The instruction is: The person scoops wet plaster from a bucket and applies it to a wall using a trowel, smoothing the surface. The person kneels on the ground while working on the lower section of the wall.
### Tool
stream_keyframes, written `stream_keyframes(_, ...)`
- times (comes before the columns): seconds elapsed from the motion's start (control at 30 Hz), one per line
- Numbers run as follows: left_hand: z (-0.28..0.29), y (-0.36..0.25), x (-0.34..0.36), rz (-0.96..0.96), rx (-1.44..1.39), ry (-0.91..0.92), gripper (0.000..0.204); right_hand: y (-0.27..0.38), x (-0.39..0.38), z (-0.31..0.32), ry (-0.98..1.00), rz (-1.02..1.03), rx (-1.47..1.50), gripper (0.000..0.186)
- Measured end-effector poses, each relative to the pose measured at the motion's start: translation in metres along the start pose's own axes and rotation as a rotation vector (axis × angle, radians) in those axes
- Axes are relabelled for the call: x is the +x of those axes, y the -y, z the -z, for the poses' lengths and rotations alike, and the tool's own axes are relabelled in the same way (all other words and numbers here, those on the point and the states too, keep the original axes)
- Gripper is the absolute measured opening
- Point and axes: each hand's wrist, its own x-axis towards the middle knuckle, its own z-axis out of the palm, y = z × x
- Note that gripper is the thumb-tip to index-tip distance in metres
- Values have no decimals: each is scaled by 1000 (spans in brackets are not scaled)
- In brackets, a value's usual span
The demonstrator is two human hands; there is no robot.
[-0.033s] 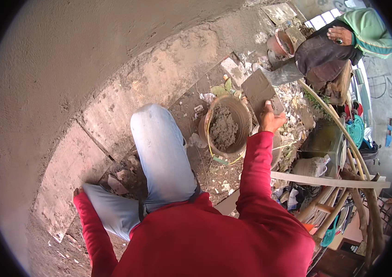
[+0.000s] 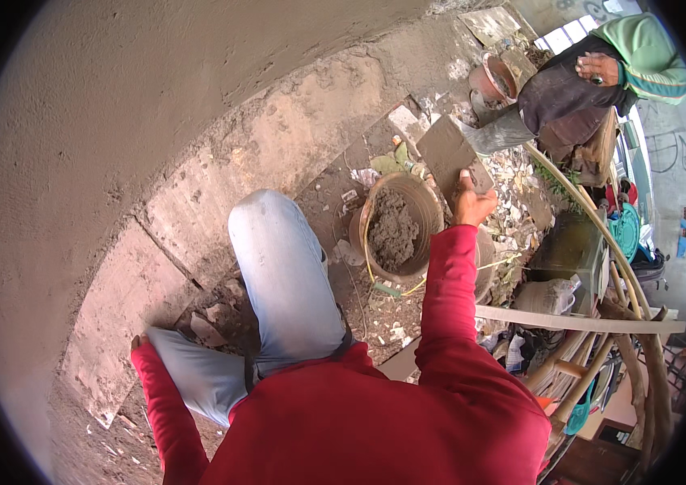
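My right hand (image 2: 474, 202) is closed on the near edge of a flat, rectangular board (image 2: 446, 153) coated in grey-brown mortar, its thumb lying on top. The board is held just beyond and to the right of a round brown bucket (image 2: 426, 206). Inside the bucket sits a lumpy heap of wet mortar (image 2: 392, 230), and a yellow-green handle (image 2: 387, 288) hangs over its near side. At the far left, beside my bent knee, my left hand (image 2: 138, 341) shows only in small part; its fingers are hidden.
A freshly plastered wall (image 2: 101, 121) rises on the left above concrete slabs (image 2: 278, 137). Another person (image 2: 601, 81) in a green top sits at the far right near a second bucket (image 2: 492, 78). Poles (image 2: 642, 380) and a pale wooden strip (image 2: 577, 318) stand at right; rubble (image 2: 513, 206) litters the ground.
My right hand and the board have shifted slightly left and away from me relative to the bucket. My left hand stays by the knee.
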Motion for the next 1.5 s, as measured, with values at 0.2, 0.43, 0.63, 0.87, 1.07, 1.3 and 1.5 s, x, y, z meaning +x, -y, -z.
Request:
stream_keyframes(0.2,-4,-44,-26,120,68,2,54,-103,91,-134,-23,-362,61,35)
stream_keyframes(0.43,8,-55,-19,235,170,14,50,-260,110,-224,-583,-1009,176,62)
stream_keyframes(0.63,-3,-129,-51,251,786,112,56,-335,204,-201,-433,-828,138,53)
stream_keyframes(0.87,-39,-212,-69,189,813,77,57,-449,307,-188,-227,-851,139,43)
stream_keyframes(1.07,-69,-271,-91,124,810,52,57,-462,295,-234,-38,-923,113,44)
stream_keyframes(1.3,-94,-322,-88,3,796,51,58,-486,257,-366,-467,-895,450,63)
stream_keyframes(1.5,-100,-342,-95,-28,807,45,58,-422,252,-415,-578,-980,312,54)
